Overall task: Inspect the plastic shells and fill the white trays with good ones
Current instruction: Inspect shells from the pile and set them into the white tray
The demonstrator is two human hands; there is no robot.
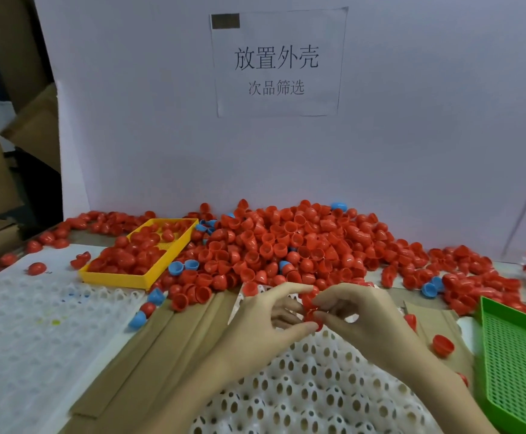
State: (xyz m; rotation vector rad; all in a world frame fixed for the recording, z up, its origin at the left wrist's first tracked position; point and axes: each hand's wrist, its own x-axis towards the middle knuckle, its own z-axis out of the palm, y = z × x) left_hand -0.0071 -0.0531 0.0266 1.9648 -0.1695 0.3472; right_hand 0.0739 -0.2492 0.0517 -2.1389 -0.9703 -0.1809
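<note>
Both hands, left hand and right hand, are pinched around red shells held above the white tray, apparently under inspection; seating in an empty socket would be called for next. Beyond, red shells are held in the yellow bin; the green basket appears empty.

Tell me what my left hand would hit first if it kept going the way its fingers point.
Probably the red shells held between the left hand and right hand; depth is unclear.
</note>
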